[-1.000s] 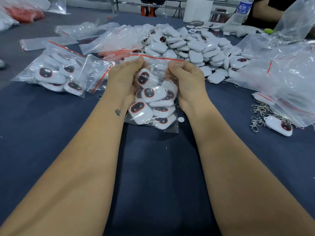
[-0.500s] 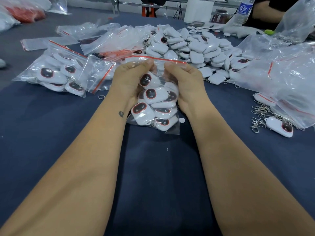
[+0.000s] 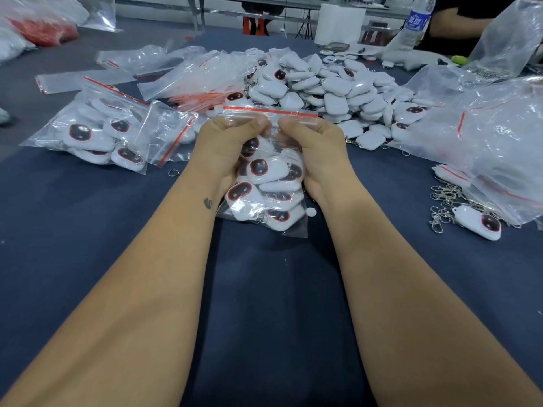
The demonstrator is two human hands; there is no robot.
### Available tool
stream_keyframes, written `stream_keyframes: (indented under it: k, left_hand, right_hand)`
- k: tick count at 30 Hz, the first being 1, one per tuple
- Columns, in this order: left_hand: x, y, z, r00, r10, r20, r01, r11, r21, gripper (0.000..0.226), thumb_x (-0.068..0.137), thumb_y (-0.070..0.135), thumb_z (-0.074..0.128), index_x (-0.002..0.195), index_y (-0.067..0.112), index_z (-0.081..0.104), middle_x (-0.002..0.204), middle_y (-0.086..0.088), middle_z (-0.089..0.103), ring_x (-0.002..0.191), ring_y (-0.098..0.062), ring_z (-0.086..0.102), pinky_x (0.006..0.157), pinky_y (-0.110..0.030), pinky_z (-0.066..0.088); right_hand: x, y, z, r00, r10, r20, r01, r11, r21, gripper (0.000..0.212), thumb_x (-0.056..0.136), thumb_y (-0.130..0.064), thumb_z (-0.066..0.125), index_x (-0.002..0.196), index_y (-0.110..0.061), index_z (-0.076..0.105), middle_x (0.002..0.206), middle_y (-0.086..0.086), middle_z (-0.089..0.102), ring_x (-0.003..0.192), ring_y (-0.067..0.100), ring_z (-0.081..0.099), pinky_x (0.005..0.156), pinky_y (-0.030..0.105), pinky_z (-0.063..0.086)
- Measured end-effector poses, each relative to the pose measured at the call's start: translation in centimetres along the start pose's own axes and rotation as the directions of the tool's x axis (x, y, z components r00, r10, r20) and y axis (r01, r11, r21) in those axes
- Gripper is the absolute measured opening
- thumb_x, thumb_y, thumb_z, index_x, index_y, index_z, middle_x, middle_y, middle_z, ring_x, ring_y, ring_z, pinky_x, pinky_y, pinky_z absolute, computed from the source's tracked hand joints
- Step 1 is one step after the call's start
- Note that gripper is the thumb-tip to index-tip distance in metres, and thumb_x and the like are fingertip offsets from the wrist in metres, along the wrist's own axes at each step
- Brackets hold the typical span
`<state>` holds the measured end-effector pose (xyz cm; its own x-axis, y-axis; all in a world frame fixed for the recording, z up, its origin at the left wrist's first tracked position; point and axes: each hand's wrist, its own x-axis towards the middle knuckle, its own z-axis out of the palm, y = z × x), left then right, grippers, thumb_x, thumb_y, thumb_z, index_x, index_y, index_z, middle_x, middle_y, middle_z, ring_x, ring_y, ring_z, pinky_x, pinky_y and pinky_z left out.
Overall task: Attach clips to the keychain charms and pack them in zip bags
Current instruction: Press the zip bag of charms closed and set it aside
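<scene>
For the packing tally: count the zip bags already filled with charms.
2: the held bag, pinched by left hand and right hand; the filled bag at left. Others may be hidden.

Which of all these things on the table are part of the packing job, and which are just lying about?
Part of the job:
zip bag of charms, pinched by the left hand and right hand
loose charm pile
metal clips
filled bag

Lying about:
water bottle
white paper roll
</scene>
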<state>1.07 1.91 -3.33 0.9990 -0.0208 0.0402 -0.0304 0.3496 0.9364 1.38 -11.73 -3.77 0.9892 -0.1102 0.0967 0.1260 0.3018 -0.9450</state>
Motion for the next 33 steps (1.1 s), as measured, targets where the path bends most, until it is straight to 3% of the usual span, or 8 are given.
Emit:
stream_keyframes:
  k: [3, 11, 16, 19, 22, 28, 31, 33]
  left_hand:
    - [-0.1, 0.1, 0.1, 1.000, 0.009, -0.006, -0.009, 1.000, 0.018, 0.016, 0.086, 0.004, 0.069, 0.071, 0.002, 0.071, 0.078, -0.019, 0.068, 0.080, -0.033, 0.065, 0.084, -0.050, 0.057]
    - [-0.7, 0.3, 0.4, 1.000, 0.006, 0.022, -0.007, 0.999, 0.052, 0.012, 0.082, 0.005, 0.073, 0.089, -0.005, 0.071, 0.106, -0.040, 0.063, 0.090, -0.039, 0.058, 0.097, -0.060, 0.046]
    - [-0.3, -0.1, 0.3, 0.999, 0.044, 0.030, -0.047, 0.992, 0.117, 0.005, 0.082, 0.007, 0.074, 0.084, 0.002, 0.073, 0.089, -0.023, 0.070, 0.086, -0.036, 0.061, 0.093, -0.055, 0.050]
    - [-0.3, -0.2, 0.2, 0.999, 0.042, 0.024, -0.044, 0.996, 0.079, 0.007, 0.085, 0.006, 0.071, 0.089, 0.001, 0.072, 0.081, -0.015, 0.073, 0.073, -0.026, 0.069, 0.074, -0.040, 0.059]
    - [-0.3, -0.1, 0.3, 0.999, 0.043, 0.004, -0.043, 0.998, 0.040, 0.004, 0.089, 0.002, 0.066, 0.085, 0.002, 0.069, 0.065, -0.003, 0.072, 0.054, -0.010, 0.066, 0.054, -0.021, 0.053]
    - [0.1, -0.4, 0.2, 0.999, 0.011, -0.051, -0.009, 0.999, 0.044, 0.011, 0.086, 0.007, 0.072, 0.076, 0.005, 0.073, 0.067, -0.010, 0.071, 0.061, -0.023, 0.067, 0.065, -0.033, 0.057]
    - [0.6, -0.3, 0.3, 0.994, -0.019, -0.111, 0.013, 0.999, -0.053, 0.026, 0.088, 0.007, 0.068, 0.063, 0.006, 0.071, 0.059, -0.009, 0.068, 0.052, -0.020, 0.065, 0.055, -0.028, 0.055]
    - [0.8, -0.3, 0.3, 0.991, -0.040, -0.125, 0.027, 0.994, -0.105, 0.019, 0.090, 0.007, 0.066, 0.072, 0.002, 0.066, 0.057, -0.007, 0.068, 0.049, -0.018, 0.064, 0.050, -0.026, 0.053]
  right_hand:
    - [0.1, 0.1, 0.1, 1.000, 0.006, 0.002, -0.006, 1.000, 0.014, 0.015, 0.084, 0.001, 0.070, 0.072, -0.007, 0.072, 0.074, 0.014, 0.071, 0.073, 0.028, 0.066, 0.084, 0.050, 0.056]
    - [-0.1, 0.4, -0.1, 0.997, -0.020, 0.069, 0.015, 0.996, 0.082, 0.016, 0.078, 0.003, 0.074, 0.071, -0.010, 0.078, 0.081, 0.014, 0.075, 0.075, 0.026, 0.073, 0.073, 0.036, 0.059]
    - [-0.1, 0.4, -0.2, 0.998, -0.036, 0.053, 0.034, 0.998, 0.048, 0.009, 0.075, -0.001, 0.078, 0.076, -0.010, 0.077, 0.084, 0.015, 0.075, 0.080, 0.029, 0.073, 0.079, 0.042, 0.060]
    - [-0.1, 0.3, 0.0, 0.999, -0.017, 0.047, 0.015, 0.999, 0.037, 0.007, 0.079, 0.000, 0.075, 0.081, -0.006, 0.075, 0.084, 0.015, 0.075, 0.082, 0.030, 0.071, 0.085, 0.046, 0.059]
    - [0.0, 0.1, 0.2, 0.999, 0.026, 0.023, -0.027, 0.998, 0.048, 0.002, 0.084, 0.001, 0.070, 0.085, -0.001, 0.071, 0.088, 0.021, 0.071, 0.086, 0.034, 0.067, 0.091, 0.055, 0.054]
    - [-0.1, 0.4, -0.1, 0.999, -0.050, -0.011, 0.049, 0.997, -0.064, 0.006, 0.088, -0.001, 0.067, 0.094, 0.000, 0.071, 0.091, 0.017, 0.074, 0.085, 0.029, 0.070, 0.087, 0.047, 0.058]
    - [0.1, 0.3, -0.3, 0.999, -0.019, -0.032, 0.018, 0.999, -0.028, 0.005, 0.087, -0.001, 0.069, 0.083, -0.004, 0.071, 0.076, 0.009, 0.073, 0.073, 0.023, 0.069, 0.083, 0.042, 0.059]
    - [0.3, 0.2, -0.3, 0.998, 0.026, -0.052, -0.026, 1.000, 0.003, 0.009, 0.086, -0.002, 0.071, 0.077, -0.005, 0.070, 0.070, 0.007, 0.071, 0.067, 0.021, 0.066, 0.083, 0.043, 0.057]
